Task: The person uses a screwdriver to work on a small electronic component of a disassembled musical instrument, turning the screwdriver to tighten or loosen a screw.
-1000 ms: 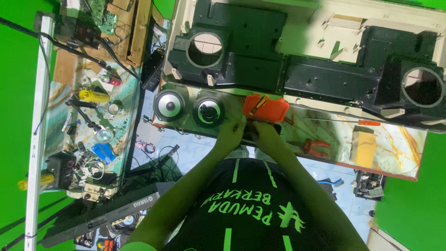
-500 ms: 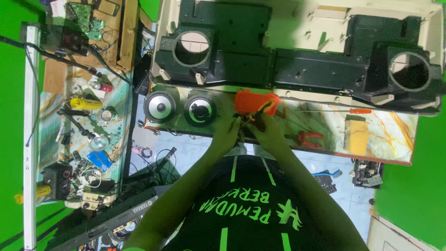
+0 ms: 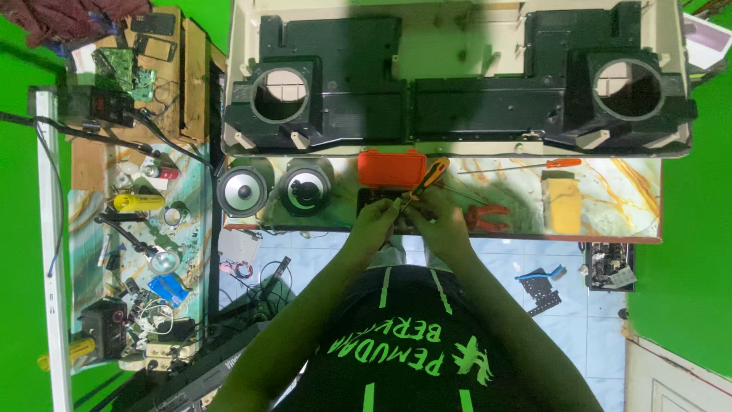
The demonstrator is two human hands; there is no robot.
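1. Housing. The largest item is a cream housing (image 3: 457, 76) with black frames and two round openings. It lies across the table beyond my fingertips and well clear of them.

2. Table. My hands work at the near edge of the marble-patterned table (image 3: 625, 206). A cluttered side bench (image 3: 91, 229) stands far to the left of the fingers.

3. Speakers. Two round speakers (image 3: 242, 191) sit side by side to the left of my left hand (image 3: 374, 223), near it but not touching.

4. Orange case. A closed orange case (image 3: 391, 168) lies just beyond the fingertips, between them and the housing.

5. Other items. A yellow block (image 3: 562, 200) lies well to the right. Red pliers (image 3: 488, 217) lie just beside my right hand (image 3: 444, 225). A thin red-handled screwdriver (image 3: 534, 165) lies beyond the pliers.

6. Hands.
- The right fingers are clenched around an orange-handled screwdriver (image 3: 431, 177), whose handle slants up over the corner of the case.
- The left fingers are curled onto a small dark part (image 3: 372, 200) directly beneath them. I cannot tell whether they pinch it or only steady it.

7. Change. Both hands stay at the same spot. The case looked tilted a second ago and now sits square.
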